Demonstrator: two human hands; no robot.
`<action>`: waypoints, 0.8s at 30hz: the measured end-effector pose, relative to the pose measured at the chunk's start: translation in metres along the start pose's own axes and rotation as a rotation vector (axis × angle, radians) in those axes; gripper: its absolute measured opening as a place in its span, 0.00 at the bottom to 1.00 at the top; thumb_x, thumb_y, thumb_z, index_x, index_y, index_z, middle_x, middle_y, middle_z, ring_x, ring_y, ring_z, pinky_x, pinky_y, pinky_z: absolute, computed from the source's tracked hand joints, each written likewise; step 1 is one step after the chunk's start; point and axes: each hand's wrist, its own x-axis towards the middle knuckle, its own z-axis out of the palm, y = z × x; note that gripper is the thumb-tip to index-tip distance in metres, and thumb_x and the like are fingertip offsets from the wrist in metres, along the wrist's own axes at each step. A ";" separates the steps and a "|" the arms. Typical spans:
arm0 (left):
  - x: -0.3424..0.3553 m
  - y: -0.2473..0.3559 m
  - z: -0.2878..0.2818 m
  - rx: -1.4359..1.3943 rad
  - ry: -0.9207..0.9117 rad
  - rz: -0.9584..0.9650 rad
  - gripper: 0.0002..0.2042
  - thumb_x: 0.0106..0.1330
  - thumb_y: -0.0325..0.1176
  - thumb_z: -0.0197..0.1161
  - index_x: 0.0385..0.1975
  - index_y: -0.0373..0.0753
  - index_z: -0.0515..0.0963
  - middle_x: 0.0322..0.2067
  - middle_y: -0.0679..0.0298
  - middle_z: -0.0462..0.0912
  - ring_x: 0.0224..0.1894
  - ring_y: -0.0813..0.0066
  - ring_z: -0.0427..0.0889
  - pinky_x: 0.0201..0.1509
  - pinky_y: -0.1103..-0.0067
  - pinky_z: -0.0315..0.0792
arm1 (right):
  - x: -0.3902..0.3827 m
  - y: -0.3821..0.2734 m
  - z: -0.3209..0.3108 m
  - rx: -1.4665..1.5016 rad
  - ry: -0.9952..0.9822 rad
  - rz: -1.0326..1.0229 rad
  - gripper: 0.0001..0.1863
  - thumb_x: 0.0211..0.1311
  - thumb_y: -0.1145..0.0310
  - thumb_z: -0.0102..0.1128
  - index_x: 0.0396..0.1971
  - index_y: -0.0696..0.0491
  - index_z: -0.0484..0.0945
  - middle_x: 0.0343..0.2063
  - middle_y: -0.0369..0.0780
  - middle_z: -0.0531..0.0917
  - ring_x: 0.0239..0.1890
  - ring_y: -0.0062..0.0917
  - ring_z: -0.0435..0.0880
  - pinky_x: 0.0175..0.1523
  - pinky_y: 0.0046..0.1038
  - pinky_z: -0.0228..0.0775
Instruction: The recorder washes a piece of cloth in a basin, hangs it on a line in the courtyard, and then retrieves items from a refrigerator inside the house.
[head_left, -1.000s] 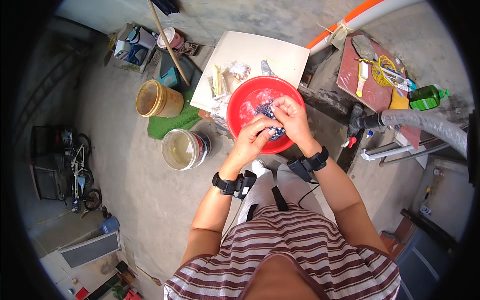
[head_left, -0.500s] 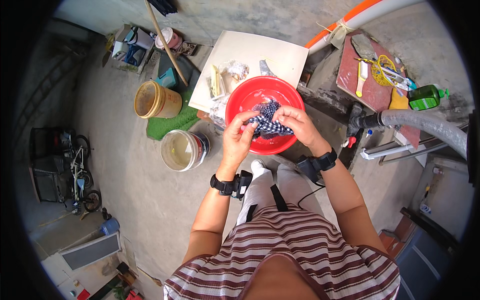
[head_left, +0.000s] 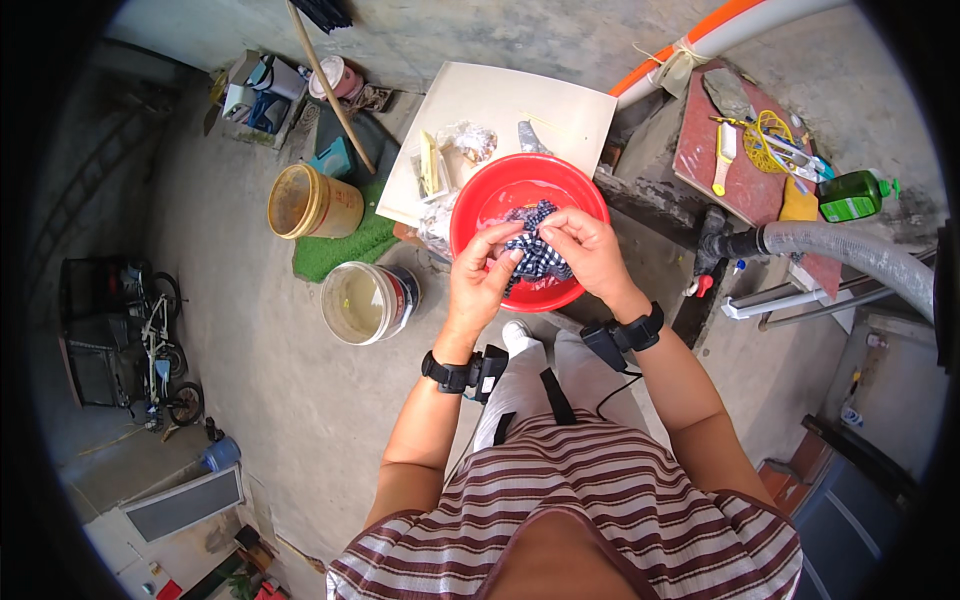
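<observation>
We hold the checked cloth (head_left: 541,258) over the red basin (head_left: 463,195), bunched between both hands. The left hand (head_left: 484,272) grips its left side, thumb and forefinger slightly parted around the folds; the right hand (head_left: 588,252) pinches its upper right in a narrow grip. Fingertip contact is partly hidden, and we cannot tell whether the cloth's underside touches the liquid in the basin. The basin overlaps the near edge of the pale tabletop (head_left: 555,105); the white bucket (head_left: 350,305) stands to the left on the floor.

For good handling, we judge it best to set both grips close together, handle one fold at a time, use light pressure, and position the cloth inside the rim so drips fall into the basin.
</observation>
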 end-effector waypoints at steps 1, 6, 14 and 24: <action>0.000 0.001 0.002 0.019 -0.008 0.018 0.13 0.54 0.21 0.57 0.40 0.35 0.73 0.35 0.66 0.75 0.30 0.85 0.69 0.36 0.88 0.65 | 0.001 0.003 0.002 0.030 0.066 -0.036 0.02 0.57 0.78 0.51 0.30 0.58 0.71 0.25 0.32 0.75 0.29 0.10 0.72 0.34 0.13 0.64; 0.003 0.003 0.007 0.194 -0.034 0.198 0.11 0.51 0.19 0.59 0.35 0.36 0.75 0.32 0.66 0.74 0.26 0.85 0.66 0.32 0.88 0.63 | 0.000 0.012 0.006 -0.102 0.178 -0.016 0.04 0.52 0.80 0.55 0.26 0.59 0.69 0.23 0.34 0.76 0.27 0.11 0.74 0.30 0.14 0.65; 0.002 0.000 0.017 -0.255 -0.020 -0.109 0.19 0.51 0.17 0.60 0.44 0.34 0.68 0.34 0.69 0.68 0.32 0.86 0.70 0.39 0.88 0.66 | -0.007 0.002 0.006 0.000 0.063 0.113 0.04 0.59 0.75 0.48 0.31 0.58 0.73 0.27 0.31 0.75 0.30 0.11 0.71 0.37 0.14 0.64; 0.009 -0.011 0.005 0.166 -0.147 -0.116 0.10 0.58 0.29 0.57 0.37 0.33 0.75 0.34 0.66 0.73 0.38 0.79 0.71 0.44 0.84 0.64 | -0.010 0.001 -0.006 0.056 -0.023 -0.027 0.06 0.60 0.76 0.46 0.36 0.58 0.70 0.34 0.35 0.73 0.36 0.14 0.71 0.43 0.17 0.63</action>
